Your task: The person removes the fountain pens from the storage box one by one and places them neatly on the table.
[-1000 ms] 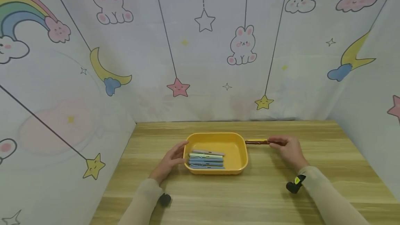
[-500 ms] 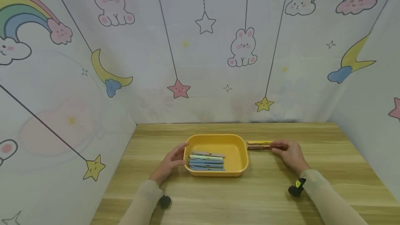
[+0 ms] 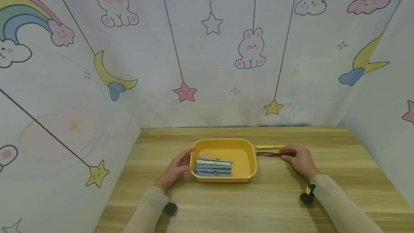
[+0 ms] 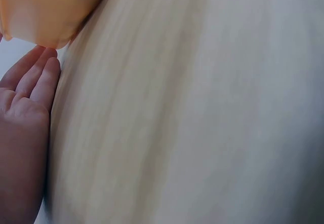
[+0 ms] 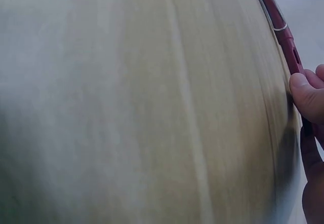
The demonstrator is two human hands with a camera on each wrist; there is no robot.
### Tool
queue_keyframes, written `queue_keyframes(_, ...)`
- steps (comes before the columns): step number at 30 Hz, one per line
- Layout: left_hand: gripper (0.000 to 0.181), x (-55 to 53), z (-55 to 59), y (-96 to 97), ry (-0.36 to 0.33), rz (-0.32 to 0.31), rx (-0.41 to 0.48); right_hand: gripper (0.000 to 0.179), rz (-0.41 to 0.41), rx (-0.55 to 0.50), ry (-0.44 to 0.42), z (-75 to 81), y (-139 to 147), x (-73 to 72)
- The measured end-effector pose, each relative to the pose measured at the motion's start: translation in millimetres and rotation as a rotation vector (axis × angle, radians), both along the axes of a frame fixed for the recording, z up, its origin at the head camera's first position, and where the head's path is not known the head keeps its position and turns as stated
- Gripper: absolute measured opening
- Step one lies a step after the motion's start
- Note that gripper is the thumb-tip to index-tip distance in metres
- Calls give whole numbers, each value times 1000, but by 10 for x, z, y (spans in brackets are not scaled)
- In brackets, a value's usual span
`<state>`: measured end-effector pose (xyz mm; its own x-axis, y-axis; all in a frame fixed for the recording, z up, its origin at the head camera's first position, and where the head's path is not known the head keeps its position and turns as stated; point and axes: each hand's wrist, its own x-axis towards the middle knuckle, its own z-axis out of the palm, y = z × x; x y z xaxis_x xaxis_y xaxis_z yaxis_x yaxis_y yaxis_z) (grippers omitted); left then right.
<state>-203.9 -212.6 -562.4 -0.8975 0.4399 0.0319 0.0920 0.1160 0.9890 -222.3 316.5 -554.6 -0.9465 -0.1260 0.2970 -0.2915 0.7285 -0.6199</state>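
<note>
My right hand (image 3: 299, 160) pinches a dark red pen (image 3: 269, 154) just right of the yellow tray (image 3: 223, 180). In the right wrist view my thumb lies on the barrel of that pen (image 5: 287, 44), its clipped end pointing away from the hand. A yellow pen (image 3: 267, 147) lies behind it on the table, nearly parallel, its right end hidden at my fingertips. My left hand (image 3: 175, 168) is at the tray's left side with fingers extended, fingertips at its wall. Inside the tray, several pale pens (image 3: 213, 166) in blue, green and pinkish grey lie side by side.
The wood-grain table (image 3: 233, 204) ends at a white cloth backdrop (image 3: 207, 114) printed with stars and rabbits. Similar cloth walls stand at left and right. A black camera mount (image 3: 307, 195) sits at my right wrist.
The right hand has brought the dark red pen slightly nearer, so a gap now shows between it and the yellow pen. The left hand and tray have stayed in place.
</note>
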Motion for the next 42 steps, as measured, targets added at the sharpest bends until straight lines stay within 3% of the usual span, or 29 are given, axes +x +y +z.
queue_keyframes(13,70,3,-2,6,4,-8,21,21,24,28,27,-15,-23,-2)
queue_keyframes(42,69,5,23,16,-23,20,-3,20,-14,-1,41,-16,-68,-13)
